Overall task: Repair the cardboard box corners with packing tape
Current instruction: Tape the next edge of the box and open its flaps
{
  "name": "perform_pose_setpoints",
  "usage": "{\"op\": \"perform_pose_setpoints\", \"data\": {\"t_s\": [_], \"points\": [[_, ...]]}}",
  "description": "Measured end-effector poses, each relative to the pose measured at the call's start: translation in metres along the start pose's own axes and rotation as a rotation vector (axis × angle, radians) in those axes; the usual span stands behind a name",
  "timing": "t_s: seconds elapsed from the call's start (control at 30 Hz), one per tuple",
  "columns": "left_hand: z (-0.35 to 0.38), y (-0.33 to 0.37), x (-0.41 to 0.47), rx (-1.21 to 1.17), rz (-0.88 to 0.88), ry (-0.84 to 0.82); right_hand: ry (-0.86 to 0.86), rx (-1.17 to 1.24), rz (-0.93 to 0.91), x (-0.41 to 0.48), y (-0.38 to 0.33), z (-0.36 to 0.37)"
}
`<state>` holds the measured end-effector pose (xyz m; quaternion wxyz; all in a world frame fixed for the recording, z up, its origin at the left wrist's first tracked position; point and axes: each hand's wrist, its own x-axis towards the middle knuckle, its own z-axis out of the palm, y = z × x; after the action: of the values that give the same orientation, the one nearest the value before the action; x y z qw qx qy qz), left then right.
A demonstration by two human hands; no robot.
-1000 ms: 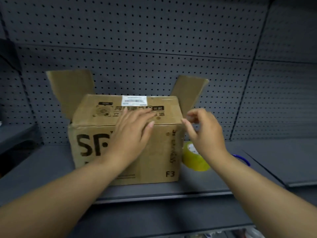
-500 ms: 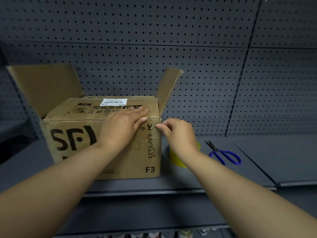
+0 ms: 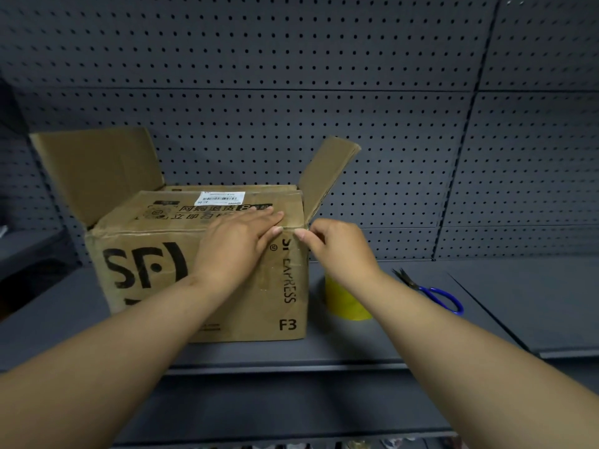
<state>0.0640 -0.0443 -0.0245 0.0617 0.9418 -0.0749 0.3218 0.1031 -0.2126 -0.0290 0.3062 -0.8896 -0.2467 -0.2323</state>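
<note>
Left fingers (image 3: 269,219): straight and close together; the left hand (image 3: 238,246) presses flat on the closed top of the cardboard box (image 3: 155,280), fingertips reaching over the front edge near its front right corner. It grips nothing.
Right fingers (image 3: 301,234): curled in, thumb and forefinger tips meeting right at that corner. The right hand (image 3: 338,249) may be pinching a strip of clear tape there, but I cannot tell whether anything is between them.
Box position: it stands on the grey shelf (image 3: 356,351) against the pegboard wall (image 3: 324,92), printed front towards the camera, a white label (image 3: 220,198) on top. The two side flaps (image 3: 97,170) stand up.
Tape roll (image 3: 346,303): yellow, on the shelf just beside the right face of the box, partly hidden behind the right wrist.
Scissors (image 3: 434,293): blue-handled, on the shelf, well apart from the box on the right.
Step in hand: probably smoothing or seating tape over the front right top corner.
Handling: the box looks worn and creased, so its walls should give under a push; likely light enough to slide. Brace it with a flat palm on top, as the left hand does, and press along the edges, where the card is stiffest. Clear tape is thin and clingy; hold it by its end and lay it down from the corner outwards.
</note>
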Motion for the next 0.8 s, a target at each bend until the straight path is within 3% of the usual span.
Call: {"op": "perform_pose_setpoints", "data": {"t_s": [0.17,0.3,0.5,0.63,0.8], "points": [[0.002,-0.002,0.002,-0.046,-0.011,-0.014,0.052,-0.04,-0.077,0.001,-0.002,0.004],[0.001,-0.002,0.001,-0.065,-0.007,-0.024,-0.04,0.08,-0.028,-0.007,0.006,0.0],[-0.014,-0.018,-0.012,-0.078,0.04,-0.014,-0.005,0.233,0.057,-0.002,0.014,-0.016],[-0.037,-0.03,-0.029,-0.125,0.052,-0.058,-0.079,0.294,0.076,0.006,0.005,-0.021],[-0.061,0.0,-0.047,0.029,-0.151,-0.078,-0.179,0.337,-0.04,0.014,-0.024,-0.02]]}}
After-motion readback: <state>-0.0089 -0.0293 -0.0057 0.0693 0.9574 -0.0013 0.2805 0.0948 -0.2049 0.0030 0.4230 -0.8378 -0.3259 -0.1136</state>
